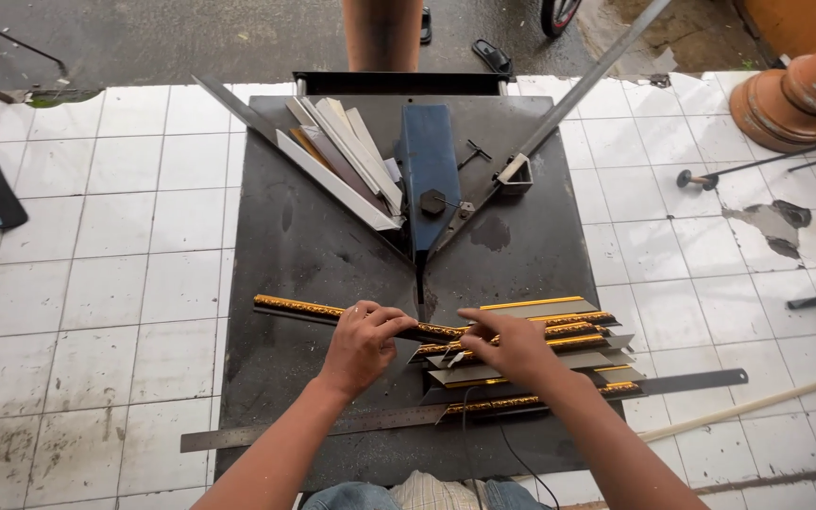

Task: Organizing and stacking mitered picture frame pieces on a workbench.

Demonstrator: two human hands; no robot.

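A: Hand pose?
B: Left hand point(363, 342) knuckles up, fingers curled and clamped on the gold-trimmed moulding strip point(332, 313), which lies across the dark metal table point(314, 246). Right hand point(512, 348) reaches in, fingers pinched on its other end, probably; the view is poor there.
A: Nearby?
B: Stack of cut strips point(559, 354), steel ruler point(332, 427).

Work table point(314, 246): dark sheet metal, matt, with stains and dull scuffed patches. Long ruler point(266, 433): bare grey steel, smooth, faint sheen. Frame mouldings point(559, 332): glossy gold ornamented faces with embossed texture, backs plain pale and matt. Top moulding point(304, 307) held by left hand point(361, 345) and right hand point(512, 345). Blue guide block point(429, 161): painted metal, worn. Floor tiles point(96, 283): white glazed ceramic, grimy.
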